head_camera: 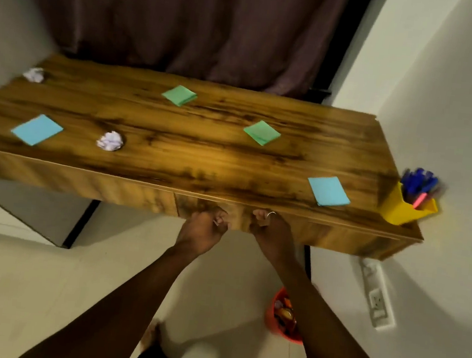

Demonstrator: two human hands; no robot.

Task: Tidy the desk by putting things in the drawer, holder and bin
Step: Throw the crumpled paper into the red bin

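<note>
On the wooden desk [191, 150] lie two blue note pads [37, 129] [328, 191], two green note pads [179, 95] [262, 132] and two crumpled paper balls [110, 141] [34, 74]. A yellow holder [400, 209] full of blue pens stands at the desk's right end. Below the right side, an orange bin [273, 314] with wrappers sits on the floor. My left hand [205, 228] and my right hand [271, 230] are both curled under the lower edge of the middle drawer front [239, 215], which looks shut.
A dark curtain [187, 22] hangs behind the desk. White walls close in on both sides, the right one with a power socket [377, 303] below desk height. Pale floor lies under me, and my feet show at the bottom.
</note>
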